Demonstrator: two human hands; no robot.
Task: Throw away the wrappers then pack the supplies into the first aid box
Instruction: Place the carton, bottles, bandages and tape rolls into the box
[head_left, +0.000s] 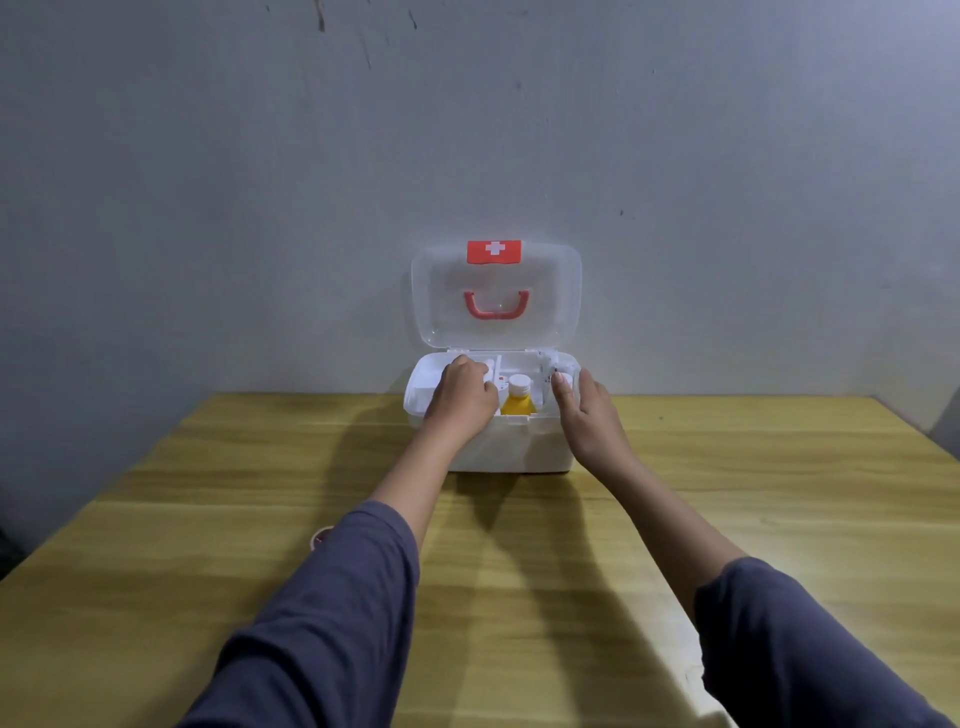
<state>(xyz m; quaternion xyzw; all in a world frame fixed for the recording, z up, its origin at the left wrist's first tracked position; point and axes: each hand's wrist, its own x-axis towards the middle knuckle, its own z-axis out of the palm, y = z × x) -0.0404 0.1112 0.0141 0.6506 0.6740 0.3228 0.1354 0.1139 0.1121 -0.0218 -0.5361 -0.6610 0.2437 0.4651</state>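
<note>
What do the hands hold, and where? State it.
Left hand reaches inside the first aid box; its hold cannot be told. Right hand grips the box's right rim.

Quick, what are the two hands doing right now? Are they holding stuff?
Left hand: curled shut inside the first aid box; what it holds, if anything, cannot be told.
Right hand: fingers around a small clear item at the box's right end.

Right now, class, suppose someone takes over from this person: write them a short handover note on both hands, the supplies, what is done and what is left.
Left hand: inside the left side of the first aid box, fingers curled; what it holds is hidden.
Right hand: at the box's right rim, closed on a small white item.
Yellow bottle: upright in the middle compartment.
Lid: open, upright.
Done: no wrappers visible on the table.
Left: seat the items, close the lid. A small object by the left sleeve is unclear; check it.
</note>
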